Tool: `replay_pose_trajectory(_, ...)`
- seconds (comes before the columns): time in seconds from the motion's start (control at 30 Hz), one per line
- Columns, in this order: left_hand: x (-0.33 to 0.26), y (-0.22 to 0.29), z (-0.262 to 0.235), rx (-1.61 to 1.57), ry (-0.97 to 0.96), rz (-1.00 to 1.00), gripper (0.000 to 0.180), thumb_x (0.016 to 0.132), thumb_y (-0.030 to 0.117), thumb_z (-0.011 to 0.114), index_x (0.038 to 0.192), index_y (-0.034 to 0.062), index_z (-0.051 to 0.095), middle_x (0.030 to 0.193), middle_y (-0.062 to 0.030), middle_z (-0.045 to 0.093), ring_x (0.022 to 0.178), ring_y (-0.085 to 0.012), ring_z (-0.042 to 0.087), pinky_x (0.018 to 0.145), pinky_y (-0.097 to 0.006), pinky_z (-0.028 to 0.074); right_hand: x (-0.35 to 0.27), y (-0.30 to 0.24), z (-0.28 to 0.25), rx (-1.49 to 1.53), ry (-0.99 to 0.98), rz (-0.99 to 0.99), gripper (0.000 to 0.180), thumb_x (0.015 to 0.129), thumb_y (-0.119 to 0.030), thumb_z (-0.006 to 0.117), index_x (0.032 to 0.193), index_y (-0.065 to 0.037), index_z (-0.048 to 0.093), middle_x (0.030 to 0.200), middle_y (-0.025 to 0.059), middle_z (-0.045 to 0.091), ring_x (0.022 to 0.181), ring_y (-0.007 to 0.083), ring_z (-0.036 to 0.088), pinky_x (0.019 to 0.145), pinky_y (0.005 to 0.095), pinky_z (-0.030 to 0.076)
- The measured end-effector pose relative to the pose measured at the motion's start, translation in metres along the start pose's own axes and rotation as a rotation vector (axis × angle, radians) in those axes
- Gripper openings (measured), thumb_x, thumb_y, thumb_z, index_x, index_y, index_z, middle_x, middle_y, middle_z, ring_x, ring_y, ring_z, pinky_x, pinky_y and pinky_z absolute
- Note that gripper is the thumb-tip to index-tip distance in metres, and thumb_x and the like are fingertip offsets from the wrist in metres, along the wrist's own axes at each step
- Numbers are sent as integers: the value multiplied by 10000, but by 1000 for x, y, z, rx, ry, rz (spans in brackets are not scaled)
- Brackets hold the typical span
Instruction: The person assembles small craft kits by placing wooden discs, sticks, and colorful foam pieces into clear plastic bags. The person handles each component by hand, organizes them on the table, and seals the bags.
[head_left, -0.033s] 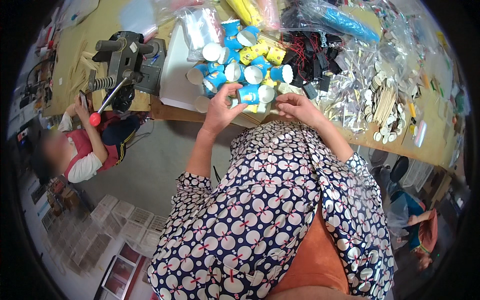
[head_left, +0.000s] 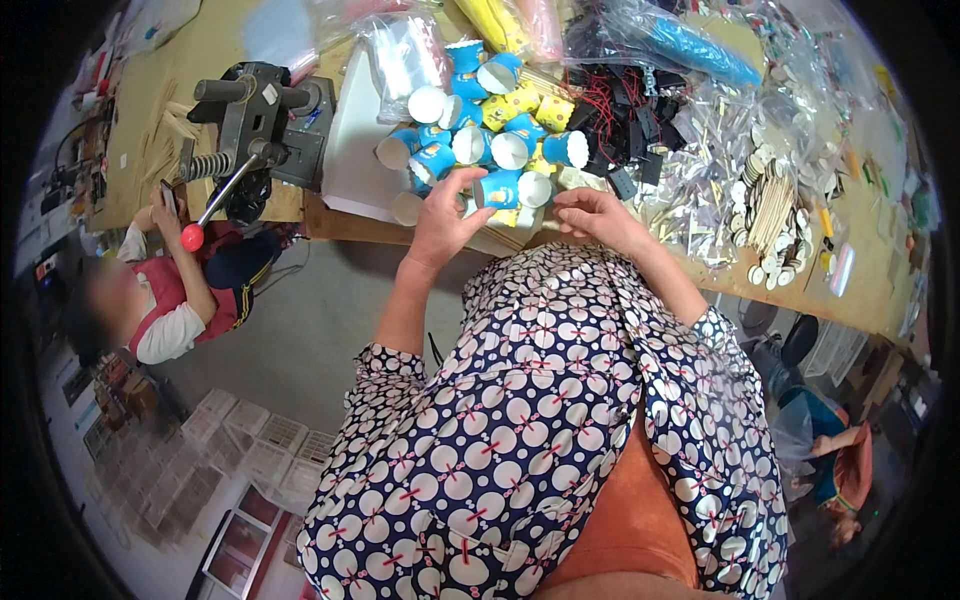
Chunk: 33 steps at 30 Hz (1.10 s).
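Head view, upper centre: the left hand [head_left: 446,215] pinches a blue cup [head_left: 499,190]; the right hand [head_left: 596,215] curls nearby, whether holding anything unclear. Too tight a squeeze could dent the cup.

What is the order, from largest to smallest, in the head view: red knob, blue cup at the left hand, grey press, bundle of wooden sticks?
1. Grey press
2. Bundle of wooden sticks
3. Blue cup
4. Red knob
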<state>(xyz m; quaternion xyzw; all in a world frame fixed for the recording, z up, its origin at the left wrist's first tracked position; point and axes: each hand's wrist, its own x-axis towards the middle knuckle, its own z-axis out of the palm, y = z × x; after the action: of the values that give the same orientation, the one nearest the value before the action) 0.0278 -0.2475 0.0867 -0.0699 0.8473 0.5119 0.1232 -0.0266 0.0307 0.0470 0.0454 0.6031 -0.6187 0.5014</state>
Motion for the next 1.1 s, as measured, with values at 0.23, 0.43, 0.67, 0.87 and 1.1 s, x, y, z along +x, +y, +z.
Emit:
replay_pose_trajectory(0.23,51,16,-33,236,443,262,446,789,99,756,1207,66,604,1208,-146,630,1097,-329,602,899,-413,495,-2,4,3,16,34,-24,305,955,-151,653,1217,-2,604,918,12,641,788,84,591,668,238,511)
replay_pose_trajectory(0.43,179,-74,-94,326,752,-93,778,743,455,802,1249,-70,531,1187,-256,623,1086,-394,617,946,-453,476,2,13,-2,2,61,-96,284,937,-140,671,1180,1,630,967,41,684,839,114,630,723,267,531)
replay_pose_trajectory(0.67,241,-179,-126,-425,242,-427,542,799,321,809,1166,-36,633,1033,-139,678,881,-208,626,654,-401,491,-24,17,-17,-363,226,-220,328,886,-273,670,1105,-30,691,961,112,727,872,211,680,823,337,538)
replay_pose_trajectory(0.87,237,-186,-140,-539,282,-21,411,913,144,686,1251,-57,569,1169,-128,618,1023,-243,606,886,-382,492,-44,49,-33,-314,286,-139,341,882,-273,668,1120,-30,690,1038,139,719,954,242,681,861,340,528)
replay_pose_trajectory(1.1,212,-92,-153,-920,503,111,466,954,217,602,1367,29,496,1423,-144,487,1303,-301,458,1124,-489,350,-67,74,-48,-184,340,-136,277,892,-215,644,1087,-31,718,1024,113,729,939,204,685,852,330,528)
